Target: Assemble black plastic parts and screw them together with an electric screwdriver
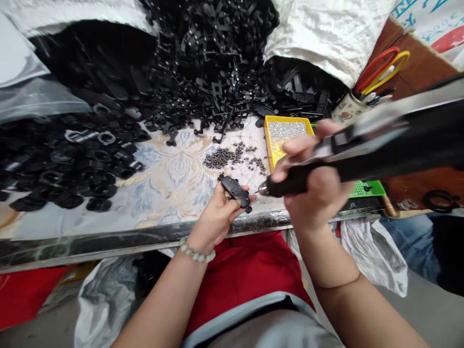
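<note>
A small workshop for handwork on plastic parts

Here are big heaps of black plastic parts (213, 63) on a table with patterned oilcloth (170, 179), white woven sacks (326, 34), a yellow tray (270, 145) of tiny metal pieces (282, 130), a cup (348, 110) with scissors (380, 67), and a powered hand tool (290, 186).

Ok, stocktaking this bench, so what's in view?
Moulded plastic heap: one, black, back centre
Plastic rings: many, black, left
Small metal pieces: many, dark grey, mid-table
Rectangular plastic tray: one, yellow, right of those
Perforated plastic tray: one, green, far right
Woven sack: one, white, back right
Looped handles: two, red and yellow, patterned cup
Handheld power tool: one, black and silver, held front right
Moulded plastic part: one, black, held front centre
Beaded bracelet: one, pale, left wrist
Left grip: one, closed round the part
Right grip: one, closed round the tool
</note>
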### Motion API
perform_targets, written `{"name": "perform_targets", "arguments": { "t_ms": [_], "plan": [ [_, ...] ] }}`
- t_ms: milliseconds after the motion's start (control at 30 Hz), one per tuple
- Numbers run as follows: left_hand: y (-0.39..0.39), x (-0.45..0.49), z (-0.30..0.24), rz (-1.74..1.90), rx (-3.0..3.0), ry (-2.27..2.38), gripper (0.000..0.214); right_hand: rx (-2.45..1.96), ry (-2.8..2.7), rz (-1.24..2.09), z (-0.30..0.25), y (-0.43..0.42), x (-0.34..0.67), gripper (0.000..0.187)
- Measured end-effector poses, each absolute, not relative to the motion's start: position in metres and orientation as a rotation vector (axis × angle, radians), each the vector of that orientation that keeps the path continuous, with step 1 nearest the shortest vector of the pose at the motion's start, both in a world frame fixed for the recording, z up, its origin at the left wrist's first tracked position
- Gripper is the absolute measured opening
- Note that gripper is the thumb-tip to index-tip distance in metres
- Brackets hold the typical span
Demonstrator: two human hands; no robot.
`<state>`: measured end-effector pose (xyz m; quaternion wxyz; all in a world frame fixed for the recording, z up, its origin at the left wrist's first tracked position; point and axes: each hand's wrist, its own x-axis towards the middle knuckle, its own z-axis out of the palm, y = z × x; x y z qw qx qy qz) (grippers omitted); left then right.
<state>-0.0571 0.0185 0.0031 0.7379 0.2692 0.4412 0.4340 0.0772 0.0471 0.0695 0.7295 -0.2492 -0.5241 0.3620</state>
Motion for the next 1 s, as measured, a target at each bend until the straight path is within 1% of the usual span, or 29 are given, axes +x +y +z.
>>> {"name": "perform_targets", "arguments": {
  "t_ms": [67, 133, 233, 300, 400, 500, 700, 833, 1000],
  "plan": [
    [0.019, -0.059, 0.005, 0.925, 0.575, 0.971, 0.044, -0.565, -1.096, 0.616, 0.08, 0.054, 0.097, 0.029],
    [0.019, -0.061, 0.005, 0.914, 0.578, 0.974, 0.053, -0.624, -1.08, 0.471, 0.081, 0.064, 0.122, 0.021],
    [0.019, -0.062, 0.003, 0.911, 0.604, 0.981, 0.06, -0.768, -1.085, 0.38, 0.066, 0.076, 0.157, 0.013],
    [0.019, -0.062, 0.001, 0.916, 0.619, 0.986, 0.062, -0.871, -1.081, 0.348, 0.053, 0.081, 0.174, 0.011],
    [0.019, -0.061, -0.002, 0.915, 0.633, 0.977, 0.061, -0.971, -1.089, 0.332, 0.039, 0.084, 0.183, 0.018],
    [0.019, -0.061, -0.003, 0.909, 0.635, 0.97, 0.059, -1.002, -1.101, 0.355, 0.035, 0.085, 0.184, 0.02],
    [0.019, -0.06, 0.0, 0.907, 0.638, 0.971, 0.059, -0.91, -1.084, 0.389, 0.031, 0.086, 0.183, 0.014],
    [0.019, -0.06, 0.002, 0.905, 0.645, 0.984, 0.059, -0.91, -1.086, 0.388, 0.031, 0.084, 0.182, 0.016],
    [0.018, -0.06, 0.002, 0.894, 0.646, 0.999, 0.064, -0.895, -1.114, 0.384, 0.031, 0.083, 0.179, 0.015]
  ]
}}
